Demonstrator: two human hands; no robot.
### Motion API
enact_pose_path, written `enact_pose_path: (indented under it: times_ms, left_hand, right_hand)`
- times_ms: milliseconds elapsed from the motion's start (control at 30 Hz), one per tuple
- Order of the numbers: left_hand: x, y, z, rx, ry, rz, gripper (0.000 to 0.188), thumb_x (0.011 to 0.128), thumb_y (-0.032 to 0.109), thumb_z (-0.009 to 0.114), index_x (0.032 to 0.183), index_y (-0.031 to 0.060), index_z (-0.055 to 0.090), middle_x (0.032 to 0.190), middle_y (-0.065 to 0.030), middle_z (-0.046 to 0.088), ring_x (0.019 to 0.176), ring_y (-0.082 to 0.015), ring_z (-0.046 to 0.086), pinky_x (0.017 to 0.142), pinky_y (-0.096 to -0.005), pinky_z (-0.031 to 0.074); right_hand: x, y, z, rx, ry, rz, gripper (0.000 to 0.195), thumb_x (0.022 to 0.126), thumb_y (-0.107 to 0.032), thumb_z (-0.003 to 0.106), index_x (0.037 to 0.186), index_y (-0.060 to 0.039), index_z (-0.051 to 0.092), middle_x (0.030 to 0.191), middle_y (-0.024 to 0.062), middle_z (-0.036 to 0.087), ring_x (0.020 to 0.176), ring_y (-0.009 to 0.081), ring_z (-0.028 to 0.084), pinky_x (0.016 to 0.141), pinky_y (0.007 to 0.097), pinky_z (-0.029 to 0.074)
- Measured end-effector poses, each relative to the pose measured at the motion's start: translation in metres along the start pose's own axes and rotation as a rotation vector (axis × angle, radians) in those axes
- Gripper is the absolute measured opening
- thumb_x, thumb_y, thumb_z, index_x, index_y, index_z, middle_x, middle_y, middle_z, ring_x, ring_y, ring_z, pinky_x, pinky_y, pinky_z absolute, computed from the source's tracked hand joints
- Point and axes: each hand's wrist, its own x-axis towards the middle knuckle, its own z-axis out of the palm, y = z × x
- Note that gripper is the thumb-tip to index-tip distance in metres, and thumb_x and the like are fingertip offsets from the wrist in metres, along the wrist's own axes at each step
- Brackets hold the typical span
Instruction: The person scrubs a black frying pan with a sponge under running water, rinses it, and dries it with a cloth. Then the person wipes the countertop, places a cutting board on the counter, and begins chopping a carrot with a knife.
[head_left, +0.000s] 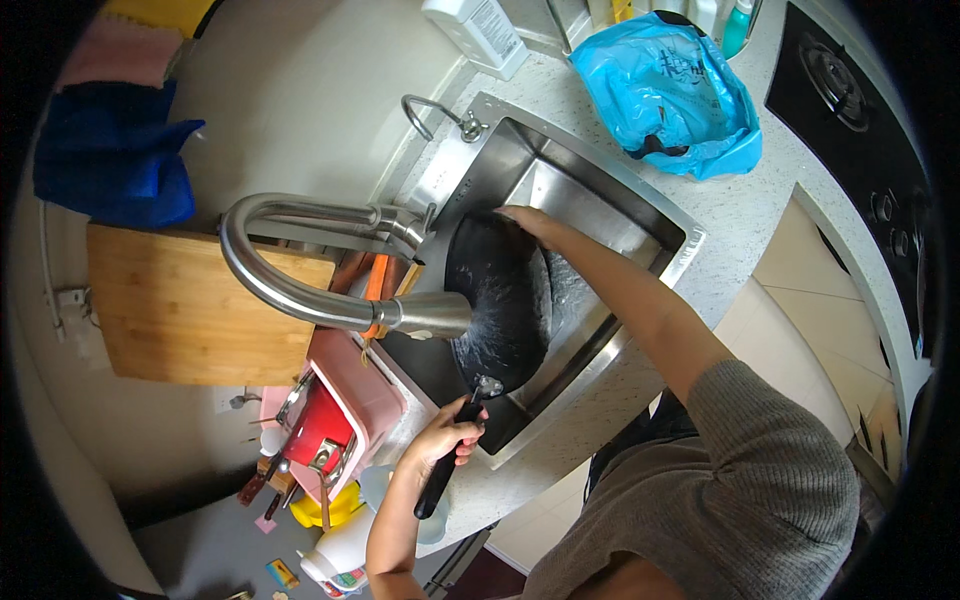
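Observation:
A black wok (499, 292) is tilted up on its side in the stainless steel sink (540, 184). My left hand (448, 435) is wrapped around its black handle (439, 480), close to the metal joint. At the opposite side of the wok, my right hand (531, 223) grips the rim, its fingers partly hidden. Water streams from the pull-down head of the brushed metal faucet (431, 313) and spreads over the wok's black surface. Wet streaks show on the wok and on the sink floor.
A blue plastic bag (667, 97) and a white bottle (480, 37) stand behind the sink. A small curved tap (471, 126) rises at its corner. Beside it are a wooden cutting board (202, 307) and a pink rack (360, 390) of utensils. A gas hob (832, 82) lies right.

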Motion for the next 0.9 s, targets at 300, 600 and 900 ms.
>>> enact_pose_path:
  times_ms: [300, 600, 900]
  left_hand:
    - [0.023, 0.002, -0.006, 0.1, 0.057, 0.049, 0.027, 0.077, 0.0, 0.053, 0.102, 0.0043, 0.043, 0.062, -0.0018, 0.041, 0.045, -0.0089, 0.038, 0.038, -0.0248, 0.033]
    - [0.021, 0.029, -0.009, 0.092, 0.058, 0.017, 0.026, 0.076, 0.002, 0.052, 0.099, 0.0066, 0.044, 0.06, 0.0013, 0.039, 0.043, -0.0058, 0.037, 0.037, -0.0224, 0.032]
    - [0.035, 0.043, -0.004, 0.02, 0.001, 0.026, 0.024, 0.076, 0.003, 0.054, 0.097, 0.0068, 0.044, 0.06, 0.0013, 0.037, 0.043, -0.0064, 0.035, 0.036, -0.0222, 0.029]
  right_hand:
    - [-0.09, 0.028, 0.038, 0.618, 0.207, 0.566, 0.053, 0.092, -0.041, 0.035, 0.132, -0.0088, 0.042, 0.137, 0.012, 0.041, 0.121, 0.0243, 0.043, 0.097, 0.0433, 0.037]
    - [-0.08, 0.014, 0.04, 0.182, 0.198, -0.256, 0.052, 0.099, -0.035, 0.031, 0.144, -0.0097, 0.026, 0.15, 0.0111, 0.024, 0.137, 0.0247, 0.021, 0.112, 0.0346, 0.014]
    - [-0.172, 0.047, 0.115, -0.587, 0.436, -0.634, 0.058, 0.092, -0.015, 0.045, 0.144, -0.0062, 0.02, 0.148, 0.0275, 0.007, 0.135, 0.0497, 0.009, 0.11, 0.0525, 0.016]
